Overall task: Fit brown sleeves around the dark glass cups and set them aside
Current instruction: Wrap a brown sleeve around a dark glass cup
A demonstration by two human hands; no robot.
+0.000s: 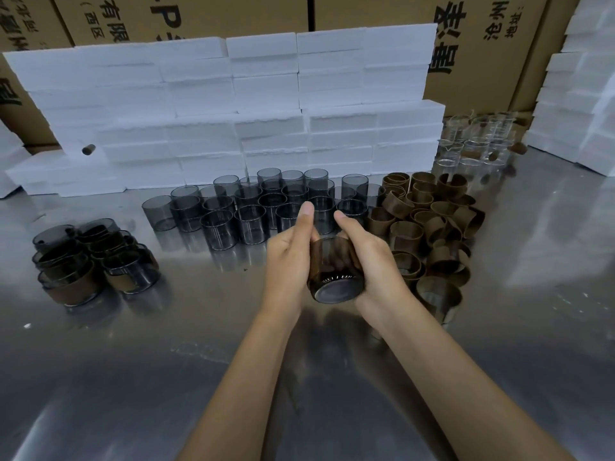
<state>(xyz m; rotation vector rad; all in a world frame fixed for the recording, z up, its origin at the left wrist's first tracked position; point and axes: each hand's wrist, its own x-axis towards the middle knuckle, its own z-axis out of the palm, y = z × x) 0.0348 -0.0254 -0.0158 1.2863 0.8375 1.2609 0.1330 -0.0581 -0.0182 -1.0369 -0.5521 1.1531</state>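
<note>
Now, cup (334, 271): smoky glass cylinder, ribbed base toward camera, brown sleeve around it, above steel table (133, 361).
Left hand (289, 257): fingers curled, gripping cup.
Right hand (372, 261): likewise.

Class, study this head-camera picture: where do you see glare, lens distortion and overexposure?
Head view: glare and blurred reflections spread across the metal table; the wide lens bows the stacked white foam blocks and tilts the cardboard boxes; the foam is nearly blown out; the cup in both hands stays fairly sharp.
</note>
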